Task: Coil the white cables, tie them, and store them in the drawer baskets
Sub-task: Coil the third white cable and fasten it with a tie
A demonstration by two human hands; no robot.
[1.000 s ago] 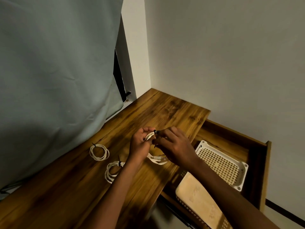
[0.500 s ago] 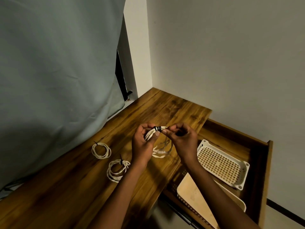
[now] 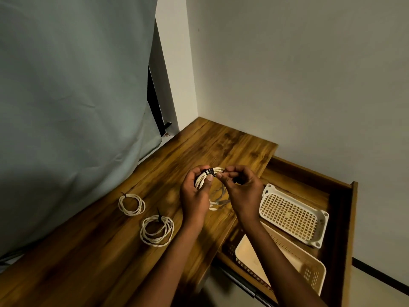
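White cable in hands: a coiled white cable [image 3: 202, 179] is being held up above the worktop's [image 3: 93, 247] right edge, with a black tie [image 3: 209, 171] wound round its top
Left hand [image 3: 194, 193]: is gripping the coil, fingers curled round the strands, thumb pressing just below the tie
Right hand [image 3: 242, 188]: is pinching the tie's free end between thumb and fingertips, right beside the left thumb
Tied coils: a small coil [image 3: 132, 204] and a larger coil [image 3: 157, 230] are lying apart on the worktop near its left edge, each carrying a dark tie
Drawer [image 3: 345, 218]: is standing open past the worktop's right edge, holding a white basket [image 3: 292, 214] and a beige basket [image 3: 309, 267] nearer the person
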